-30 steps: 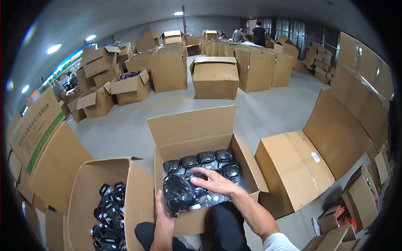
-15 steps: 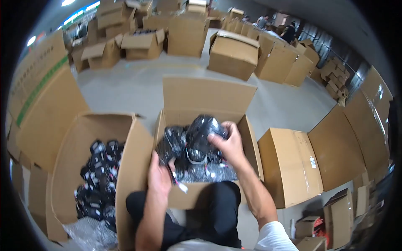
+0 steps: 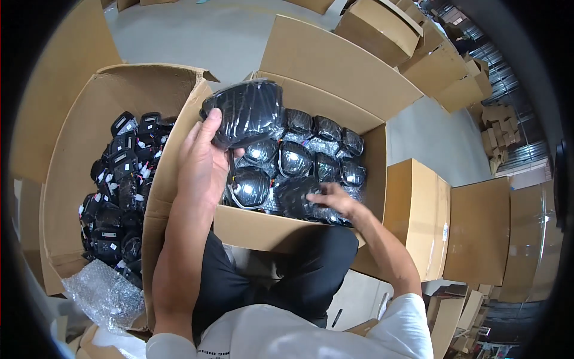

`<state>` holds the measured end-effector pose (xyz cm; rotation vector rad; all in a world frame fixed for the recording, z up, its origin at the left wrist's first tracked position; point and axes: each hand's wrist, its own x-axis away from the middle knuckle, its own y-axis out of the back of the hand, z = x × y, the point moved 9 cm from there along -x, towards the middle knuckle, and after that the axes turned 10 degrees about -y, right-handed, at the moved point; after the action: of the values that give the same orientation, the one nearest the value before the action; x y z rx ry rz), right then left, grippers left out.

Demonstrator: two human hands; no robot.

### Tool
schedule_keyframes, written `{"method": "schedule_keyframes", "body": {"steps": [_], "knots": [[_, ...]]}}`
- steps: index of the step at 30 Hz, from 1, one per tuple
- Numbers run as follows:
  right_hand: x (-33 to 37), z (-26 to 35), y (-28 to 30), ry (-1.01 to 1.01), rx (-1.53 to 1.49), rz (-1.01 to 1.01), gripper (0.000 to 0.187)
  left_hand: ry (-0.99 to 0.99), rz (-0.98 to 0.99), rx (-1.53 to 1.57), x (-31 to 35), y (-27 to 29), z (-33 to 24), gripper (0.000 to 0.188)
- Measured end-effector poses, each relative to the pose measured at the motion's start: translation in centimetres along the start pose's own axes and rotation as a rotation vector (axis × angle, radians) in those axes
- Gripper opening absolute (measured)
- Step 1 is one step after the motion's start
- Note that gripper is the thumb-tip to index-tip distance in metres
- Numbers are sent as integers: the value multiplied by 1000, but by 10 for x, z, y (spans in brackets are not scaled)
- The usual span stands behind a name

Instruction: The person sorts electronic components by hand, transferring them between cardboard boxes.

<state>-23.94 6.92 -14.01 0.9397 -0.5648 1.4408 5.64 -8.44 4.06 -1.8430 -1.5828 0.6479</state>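
Observation:
My left hand [image 3: 202,149] holds up a black rounded unit [image 3: 250,112] in clear plastic film, thumb on its side, above the far left of an open carton [image 3: 281,232]. The unit looks like a lamp housing; I cannot tell its exact kind. Low at the carton's near side, my right hand [image 3: 338,200] has its fingers closed on a second film-wrapped black unit [image 3: 294,196], somewhat blurred. Rows of similar glossy black units [image 3: 295,159] sit in the carton, with bubble wrap [image 3: 323,145] between some of them.
At left stands a taller open carton [image 3: 156,197] with a heap of black units [image 3: 124,164] with white connectors, and bubble wrap [image 3: 104,293] at its near corner. A closed carton [image 3: 417,218] is on the right. More cartons [image 3: 379,30] stand beyond on the grey floor.
My right hand has lowered its unit into the carton's near side. My left hand has raised its unit. The view has tilted down and turned.

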Motion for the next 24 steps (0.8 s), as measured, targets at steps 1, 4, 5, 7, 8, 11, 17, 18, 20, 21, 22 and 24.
{"method": "schedule_keyframes", "body": {"steps": [1,4,5,7,8,11,17,18,20,21,22,24], "knots": [[-15,-10,-22,13,-180,87,52,8,0,-1,-3,-2,2,27],[-38,-34,-43,-85,-21,93,51,5,53,-8,-4,-13,5,29],[-43,-39,-36,-89,-28,92,51,37,52,-34,-3,-14,11,30],[-32,-10,-28,-6,883,-98,54,105,21,-116,3,-7,21,31],[-19,10,-18,74,871,-236,57,107,22,-121,4,-7,27,31],[28,61,-2,239,-196,146,67,182,125,-180,12,-23,58,29],[118,133,28,510,-121,-306,67,258,372,-592,35,-24,110,34],[129,146,30,619,-119,-180,63,190,361,-771,32,-18,108,32],[108,100,79,380,477,-453,57,171,383,-731,31,-33,99,32],[82,63,89,350,344,-360,51,152,407,-698,29,-40,93,31],[54,37,73,336,11,-126,52,149,397,-705,27,-36,88,31],[13,-26,49,-27,-126,-27,81,223,393,-672,24,-24,78,29]]}}
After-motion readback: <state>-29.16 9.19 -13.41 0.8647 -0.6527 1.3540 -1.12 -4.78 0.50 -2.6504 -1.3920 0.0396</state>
